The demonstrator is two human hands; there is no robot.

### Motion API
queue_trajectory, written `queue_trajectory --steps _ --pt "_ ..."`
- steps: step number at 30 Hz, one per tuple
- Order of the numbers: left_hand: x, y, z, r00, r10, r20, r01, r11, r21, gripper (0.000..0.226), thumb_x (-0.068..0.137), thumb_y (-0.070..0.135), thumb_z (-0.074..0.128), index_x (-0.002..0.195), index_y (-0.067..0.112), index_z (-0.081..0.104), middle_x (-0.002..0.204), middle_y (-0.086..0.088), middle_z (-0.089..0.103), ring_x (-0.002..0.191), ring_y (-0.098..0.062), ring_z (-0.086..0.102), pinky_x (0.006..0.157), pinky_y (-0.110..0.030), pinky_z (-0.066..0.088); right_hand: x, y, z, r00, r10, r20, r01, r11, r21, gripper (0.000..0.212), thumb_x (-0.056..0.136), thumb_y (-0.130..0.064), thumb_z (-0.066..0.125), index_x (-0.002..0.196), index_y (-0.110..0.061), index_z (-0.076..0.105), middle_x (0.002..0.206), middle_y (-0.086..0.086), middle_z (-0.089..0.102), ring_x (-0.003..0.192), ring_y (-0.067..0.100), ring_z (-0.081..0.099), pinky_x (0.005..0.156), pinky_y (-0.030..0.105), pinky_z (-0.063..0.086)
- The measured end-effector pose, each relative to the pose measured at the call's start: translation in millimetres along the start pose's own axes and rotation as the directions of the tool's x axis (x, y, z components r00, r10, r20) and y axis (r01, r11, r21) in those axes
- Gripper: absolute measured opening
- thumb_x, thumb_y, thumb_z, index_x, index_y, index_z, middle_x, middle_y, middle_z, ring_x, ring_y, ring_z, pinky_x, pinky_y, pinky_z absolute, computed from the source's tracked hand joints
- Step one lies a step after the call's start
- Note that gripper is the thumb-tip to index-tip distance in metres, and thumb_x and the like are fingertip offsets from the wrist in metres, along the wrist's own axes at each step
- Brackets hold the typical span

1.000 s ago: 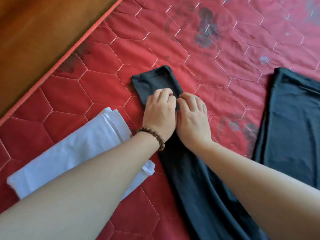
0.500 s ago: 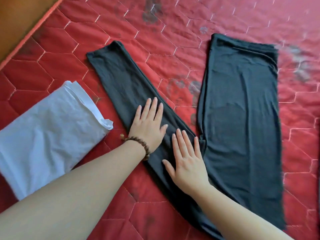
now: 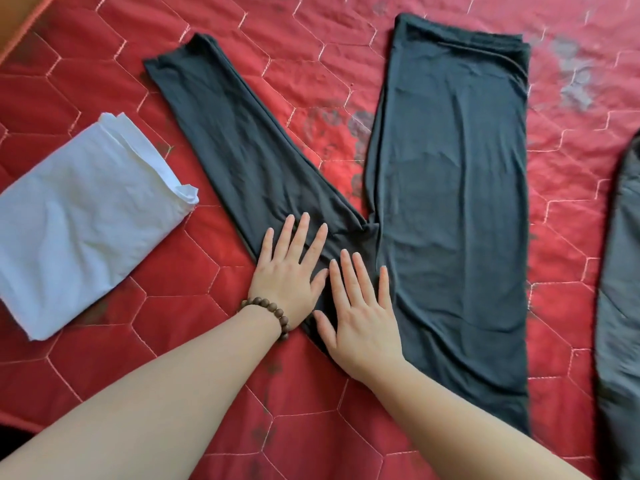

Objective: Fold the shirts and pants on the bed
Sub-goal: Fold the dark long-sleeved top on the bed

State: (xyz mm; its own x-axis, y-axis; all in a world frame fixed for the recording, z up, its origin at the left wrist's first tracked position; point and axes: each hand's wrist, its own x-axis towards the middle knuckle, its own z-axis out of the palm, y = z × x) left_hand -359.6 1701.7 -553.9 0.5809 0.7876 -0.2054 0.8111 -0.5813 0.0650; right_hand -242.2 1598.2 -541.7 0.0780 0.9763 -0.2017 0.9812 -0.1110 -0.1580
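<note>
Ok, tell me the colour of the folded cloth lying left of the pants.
White folded cloth, shown best in the head view.

No readable text, labels, brand names, numbers or signs appear anywhere in view.

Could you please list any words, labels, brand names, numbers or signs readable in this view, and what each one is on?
None: no text shows on the black pants, the folded white shirt, the red quilted bed cover, the bead bracelet or the dark garment at the right edge.
</note>
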Motion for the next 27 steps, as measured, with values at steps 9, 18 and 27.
queue_trajectory --steps 9,18,27 --pt "86 -87 -25 0.980 -0.198 -0.020 0.199 0.979 0.034 0.077 0.092 0.056 0.008 0.151 0.011 -0.009 0.159 -0.015 -0.009 0.148 -0.025 -0.008 0.120 -0.042 0.001 115 -25 -17 0.987 -0.158 0.010 0.158 0.987 -0.029 0.065 0.098 -0.044 0.023 0.152 -0.009 0.017 0.160 0.007 0.010 0.148 0.021 0.002 0.120 0.045 0.002" --pt "180 -207 -55 0.961 -0.275 -0.022 0.275 0.961 -0.015 0.069 0.095 0.056 0.013 0.151 0.022 -0.009 0.160 -0.011 -0.010 0.147 -0.027 -0.010 0.119 -0.044 -0.001 255 -79 -32 0.978 -0.205 -0.041 0.204 0.979 -0.012 0.068 0.097 -0.051 0.018 0.152 -0.011 0.010 0.160 0.004 0.000 0.148 0.020 -0.009 0.120 0.046 -0.006" --pt "238 -274 -68 0.941 -0.289 -0.174 0.273 0.956 -0.113 0.055 0.101 0.039 0.024 0.152 0.023 0.011 0.160 -0.008 0.011 0.147 -0.024 0.006 0.118 -0.045 0.007 362 -116 -37 0.975 -0.176 -0.138 0.176 0.984 -0.013 0.070 0.096 -0.052 0.018 0.153 -0.011 0.013 0.161 0.007 0.008 0.149 0.019 -0.001 0.120 0.047 0.000"
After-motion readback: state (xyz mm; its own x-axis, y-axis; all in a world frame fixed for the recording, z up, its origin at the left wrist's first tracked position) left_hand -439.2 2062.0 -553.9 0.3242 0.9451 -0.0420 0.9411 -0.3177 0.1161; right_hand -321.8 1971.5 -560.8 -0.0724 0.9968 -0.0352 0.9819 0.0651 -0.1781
